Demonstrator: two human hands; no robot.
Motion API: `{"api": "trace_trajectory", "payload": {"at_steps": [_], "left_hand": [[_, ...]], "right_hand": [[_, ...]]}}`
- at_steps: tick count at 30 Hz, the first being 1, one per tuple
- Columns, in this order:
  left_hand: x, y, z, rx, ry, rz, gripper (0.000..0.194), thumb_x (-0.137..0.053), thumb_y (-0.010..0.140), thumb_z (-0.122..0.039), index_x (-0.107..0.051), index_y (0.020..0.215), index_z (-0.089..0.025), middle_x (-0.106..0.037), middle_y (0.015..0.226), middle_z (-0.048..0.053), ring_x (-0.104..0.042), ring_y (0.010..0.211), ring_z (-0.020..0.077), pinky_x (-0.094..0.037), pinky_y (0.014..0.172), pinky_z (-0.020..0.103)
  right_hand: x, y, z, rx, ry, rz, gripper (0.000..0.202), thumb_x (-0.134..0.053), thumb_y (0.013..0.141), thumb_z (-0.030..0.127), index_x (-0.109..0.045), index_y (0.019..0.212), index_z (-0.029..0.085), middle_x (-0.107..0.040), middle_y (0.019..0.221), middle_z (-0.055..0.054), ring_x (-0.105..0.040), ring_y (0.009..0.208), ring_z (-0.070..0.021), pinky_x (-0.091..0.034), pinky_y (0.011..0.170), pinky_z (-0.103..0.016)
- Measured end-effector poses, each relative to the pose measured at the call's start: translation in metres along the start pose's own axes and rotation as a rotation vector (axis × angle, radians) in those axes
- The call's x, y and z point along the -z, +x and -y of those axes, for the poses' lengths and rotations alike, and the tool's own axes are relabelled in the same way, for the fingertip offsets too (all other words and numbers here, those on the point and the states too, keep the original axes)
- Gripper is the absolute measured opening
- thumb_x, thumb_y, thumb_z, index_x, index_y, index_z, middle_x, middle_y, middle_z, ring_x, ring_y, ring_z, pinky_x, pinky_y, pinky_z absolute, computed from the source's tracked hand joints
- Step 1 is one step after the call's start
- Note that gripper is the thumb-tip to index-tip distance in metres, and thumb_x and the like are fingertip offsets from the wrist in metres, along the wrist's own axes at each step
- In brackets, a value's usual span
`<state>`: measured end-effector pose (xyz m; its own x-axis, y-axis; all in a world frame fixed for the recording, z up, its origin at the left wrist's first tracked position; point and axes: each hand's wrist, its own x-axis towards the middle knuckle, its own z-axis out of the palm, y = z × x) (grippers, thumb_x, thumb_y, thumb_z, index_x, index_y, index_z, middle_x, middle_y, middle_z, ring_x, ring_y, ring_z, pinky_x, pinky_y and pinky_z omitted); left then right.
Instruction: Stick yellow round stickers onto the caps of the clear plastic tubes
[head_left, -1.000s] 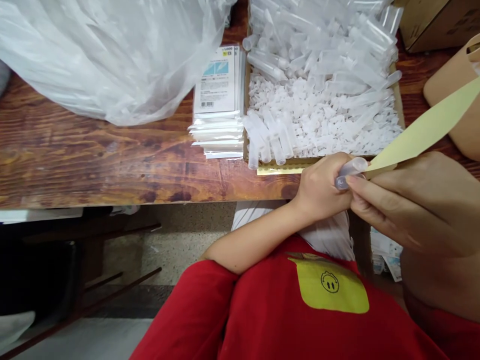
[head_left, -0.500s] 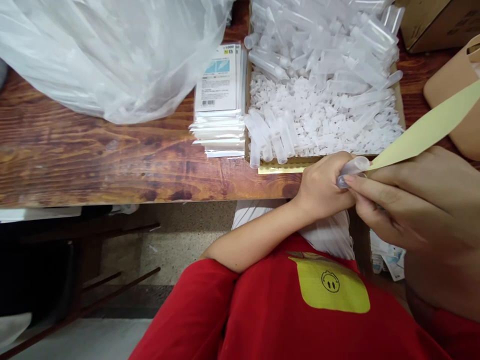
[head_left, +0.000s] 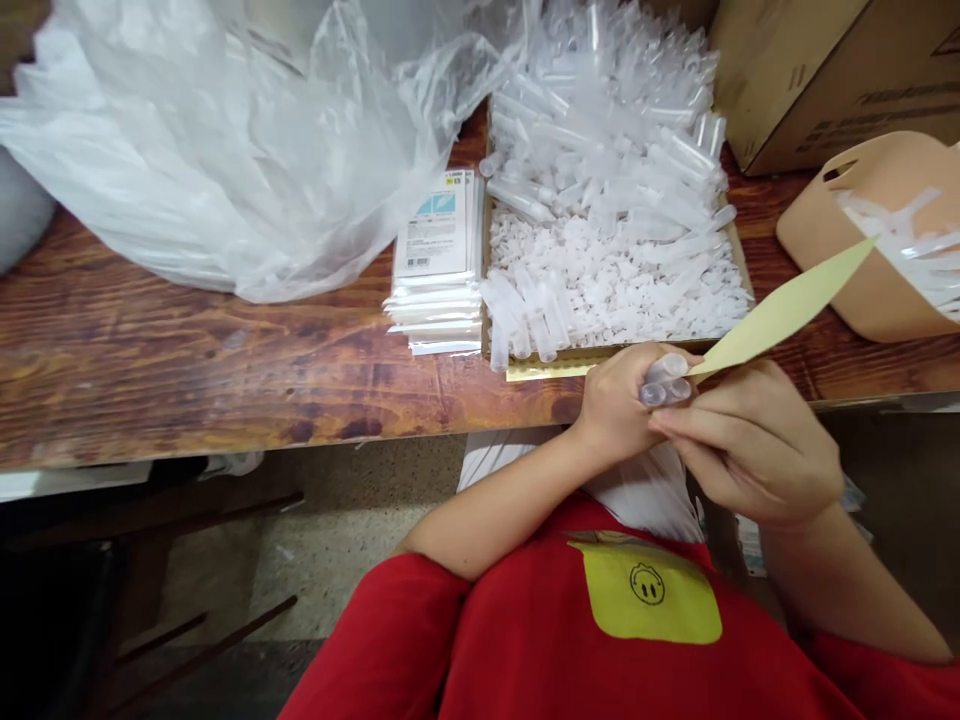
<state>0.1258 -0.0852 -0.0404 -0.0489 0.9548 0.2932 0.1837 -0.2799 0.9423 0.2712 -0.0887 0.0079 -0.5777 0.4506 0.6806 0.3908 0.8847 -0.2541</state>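
My left hand (head_left: 619, 400) is closed around a small bundle of clear plastic tubes (head_left: 666, 380), their round ends facing right. My right hand (head_left: 750, 440) is beside it, thumb and fingers pinched together at the tube ends; what they pinch is hidden. A pale yellow paper strip (head_left: 787, 310) rises from between the two hands and slants up to the right. Which hand grips the strip cannot be made out. Just beyond the hands stands a shallow box holding many clear tubes (head_left: 615, 150) and small white plastic pieces (head_left: 622, 290).
Left of the box is a stack of printed packets (head_left: 435, 260), and farther left a large translucent plastic bag (head_left: 247, 170). A yellow sheet (head_left: 544, 372) lies along the box's front edge. A tan bin (head_left: 817, 230) and a cardboard box (head_left: 787, 80) stand at the right.
My right hand has drawn in lower and shows more fully. More tube ends are visible in my left hand. The view has shifted, bringing the tan bin's contents into sight.
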Motion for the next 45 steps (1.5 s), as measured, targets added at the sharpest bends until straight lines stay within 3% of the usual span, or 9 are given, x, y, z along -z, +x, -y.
{"api": "trace_trajectory", "payload": {"at_steps": [3, 7, 12, 21, 27, 31, 34, 39, 45], "left_hand": [[-0.002, 0.003, -0.007, 0.168, -0.074, -0.099, 0.01, -0.075, 0.073, -0.025, -0.068, 0.075, -0.02, -0.074, 0.077, 0.0, -0.067, 0.068, 0.0146, -0.054, 0.068, 0.027], [-0.002, 0.006, -0.017, 0.364, -0.406, -0.099, 0.021, -0.08, 0.07, -0.031, -0.067, 0.08, -0.018, -0.072, 0.075, 0.001, -0.063, 0.061, 0.0131, -0.052, 0.057, 0.024], [0.001, 0.007, -0.024, 0.554, -0.661, -0.003, 0.032, -0.086, 0.067, -0.037, -0.064, 0.074, -0.016, -0.061, 0.056, -0.003, -0.049, 0.04, 0.0076, -0.038, 0.037, 0.018], [0.001, 0.012, -0.036, 0.714, -0.77, 0.095, 0.031, -0.081, 0.067, -0.04, -0.062, 0.069, -0.015, -0.043, 0.036, -0.007, -0.036, 0.029, 0.0073, -0.027, 0.03, 0.018], [-0.002, 0.017, -0.042, 0.801, -0.798, 0.099, 0.034, -0.083, 0.062, -0.039, -0.062, 0.069, -0.014, -0.04, 0.035, -0.008, -0.035, 0.03, 0.0048, -0.028, 0.034, 0.016], [-0.003, 0.021, -0.041, 0.801, -0.802, 0.076, 0.043, -0.086, 0.057, -0.044, -0.055, 0.058, -0.016, -0.034, 0.034, -0.009, -0.033, 0.029, 0.0053, -0.028, 0.032, 0.017], [-0.002, 0.022, -0.042, 0.804, -0.793, 0.046, 0.043, -0.087, 0.059, -0.045, -0.056, 0.062, -0.016, -0.034, 0.034, -0.009, -0.034, 0.029, 0.0068, -0.029, 0.031, 0.018], [-0.001, 0.023, -0.05, 0.793, -0.762, -0.035, 0.046, -0.092, 0.053, -0.039, -0.059, 0.073, -0.015, -0.037, 0.037, -0.01, -0.033, 0.031, 0.0054, -0.028, 0.031, 0.016], [-0.005, 0.026, -0.057, 0.824, -0.706, -0.067, 0.051, -0.095, 0.046, -0.036, -0.061, 0.077, -0.016, -0.04, 0.037, -0.01, -0.033, 0.032, 0.0042, -0.027, 0.033, 0.014]], "right_hand": [[-0.001, -0.014, 0.004, -0.083, 0.079, -0.161, 0.024, -0.074, 0.085, 0.01, -0.07, 0.105, 0.022, -0.07, 0.081, 0.001, -0.063, 0.068, -0.0145, -0.052, 0.066, -0.033], [-0.001, -0.025, -0.003, -0.209, -0.142, -0.419, 0.029, -0.079, 0.08, 0.01, -0.07, 0.105, 0.022, -0.068, 0.082, -0.001, -0.062, 0.068, -0.0152, -0.052, 0.064, -0.031], [0.002, -0.018, -0.011, -0.252, -0.345, -0.381, 0.025, -0.077, 0.084, 0.015, -0.067, 0.106, 0.023, -0.069, 0.089, -0.004, -0.066, 0.081, -0.0197, -0.053, 0.074, -0.035], [0.0, -0.016, -0.013, -0.369, -0.353, -0.368, 0.013, -0.075, 0.086, 0.018, -0.071, 0.099, 0.02, -0.075, 0.098, -0.007, -0.071, 0.091, -0.0234, -0.05, 0.085, -0.04], [0.0, -0.013, -0.01, -0.423, -0.345, -0.438, 0.018, -0.074, 0.086, 0.014, -0.071, 0.102, 0.021, -0.073, 0.101, -0.007, -0.069, 0.093, -0.0218, -0.05, 0.088, -0.04], [-0.007, -0.013, -0.015, -0.521, -0.386, -0.604, 0.036, -0.083, 0.079, 0.027, -0.069, 0.112, 0.023, -0.055, 0.132, -0.014, -0.057, 0.121, -0.0308, -0.05, 0.1, -0.049], [-0.011, -0.014, -0.021, -0.712, -0.081, -0.789, 0.064, -0.087, 0.074, 0.036, -0.055, 0.128, 0.023, -0.051, 0.137, -0.016, -0.057, 0.122, -0.0301, -0.053, 0.099, -0.048], [-0.014, -0.007, -0.021, -1.001, 0.919, -0.903, 0.054, -0.082, 0.079, 0.039, -0.048, 0.119, 0.026, -0.072, 0.104, -0.005, -0.072, 0.089, -0.0203, -0.061, 0.079, -0.035], [-0.017, 0.004, -0.017, -1.016, 1.147, -1.02, 0.041, -0.087, 0.074, 0.042, -0.066, 0.103, 0.022, -0.078, 0.092, -0.003, -0.074, 0.081, -0.0215, -0.06, 0.076, -0.033]]}}
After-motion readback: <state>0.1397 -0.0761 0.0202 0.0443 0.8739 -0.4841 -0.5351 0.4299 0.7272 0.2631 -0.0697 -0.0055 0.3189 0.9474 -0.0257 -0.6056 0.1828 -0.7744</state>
